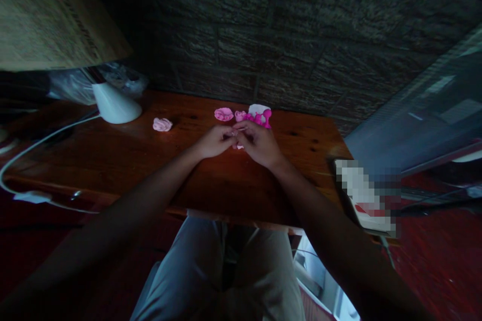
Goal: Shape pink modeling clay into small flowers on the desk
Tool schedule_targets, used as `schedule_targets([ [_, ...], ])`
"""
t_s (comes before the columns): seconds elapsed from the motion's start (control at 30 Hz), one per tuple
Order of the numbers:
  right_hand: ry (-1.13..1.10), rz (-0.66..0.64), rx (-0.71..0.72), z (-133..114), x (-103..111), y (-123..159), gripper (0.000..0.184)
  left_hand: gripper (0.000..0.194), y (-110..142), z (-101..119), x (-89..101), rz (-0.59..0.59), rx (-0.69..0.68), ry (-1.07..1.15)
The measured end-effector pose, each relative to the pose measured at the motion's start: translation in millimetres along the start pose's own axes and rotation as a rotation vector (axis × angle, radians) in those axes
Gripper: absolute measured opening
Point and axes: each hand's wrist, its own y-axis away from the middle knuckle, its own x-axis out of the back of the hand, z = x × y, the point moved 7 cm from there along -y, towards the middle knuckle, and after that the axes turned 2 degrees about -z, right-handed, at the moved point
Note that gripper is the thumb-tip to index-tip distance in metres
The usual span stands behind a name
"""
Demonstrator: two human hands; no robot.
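Over the middle of the wooden desk, my left hand (215,141) and my right hand (260,143) meet, with fingers closed together. A small pale pink piece of clay (240,147) shows below and between the fingertips; most of it is hidden. Just beyond the hands lie a round, ruffled pink clay piece (224,114), a smaller pink lump (240,116) and several bright magenta bits (267,117), with a white piece (259,109) behind them. A pale pink crumpled clay lump (162,124) sits apart to the left.
A lamp with a white base (117,105) and a wide shade (56,20) stands at the left, its white cable (48,139) trailing over the desk edge. Behind the desk (124,160) rises a dark block wall (241,35). A partly blurred pale object (361,193) lies at the right edge.
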Motion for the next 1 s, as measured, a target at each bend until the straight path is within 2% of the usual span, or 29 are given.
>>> schedule_targets([
  [0.13,-0.005,0.045,-0.012,1.9,3.2,-0.6,0.010,0.023,2.3,0.6,1.3,0.023,0.030,0.075],
  [0.37,-0.079,0.155,-0.046,7.8,8.9,-0.9,0.017,0.026,0.7,-1.4,4.7,0.070,0.066,0.197],
  [0.63,0.026,0.298,-0.064,10.9,22.1,-0.1,0.022,0.028,0.3,-2.3,7.7,0.123,0.114,0.259],
  [0.9,0.058,0.373,-0.070,8.8,29.6,1.5,0.022,0.033,1.8,-14.5,11.6,0.173,0.191,0.333],
  [1.0,0.052,0.376,-0.084,9.3,29.9,0.5,0.021,0.032,3.1,-12.4,11.8,0.165,0.233,0.337],
])
